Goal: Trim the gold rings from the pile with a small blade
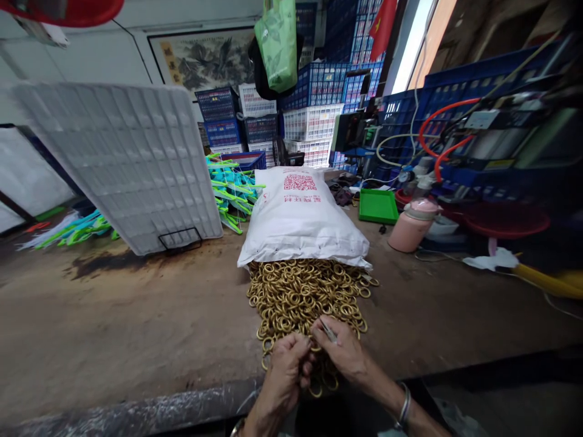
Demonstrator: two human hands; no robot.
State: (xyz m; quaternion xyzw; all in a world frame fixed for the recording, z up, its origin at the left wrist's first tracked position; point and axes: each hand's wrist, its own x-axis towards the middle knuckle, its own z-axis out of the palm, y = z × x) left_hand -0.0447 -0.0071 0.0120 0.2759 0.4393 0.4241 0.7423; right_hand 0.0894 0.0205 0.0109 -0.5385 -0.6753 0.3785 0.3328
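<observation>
My left hand (289,370) is closed, its thumb and fingertips pinched together at the near edge of a heap of brass-coloured rings (296,297). What it pinches is too small and hidden to make out. Close beside it, my right hand (344,352) grips a thin, pointed metal tool (328,332) whose exact kind does not show. The two sets of fingertips nearly meet above the rings, and a few rings lie below and between the hands. Behind the heap lies a full white woven sack (303,221) with red print, the rings spilling from its near end.
A translucent ribbed plastic panel (127,164) leans upright on a wire stand (180,240) at left. Blue and green plastic pieces (234,188) lie behind it. To the right are a green tray (378,206), a pink bottle (412,224) and a machine with red hoses (492,133).
</observation>
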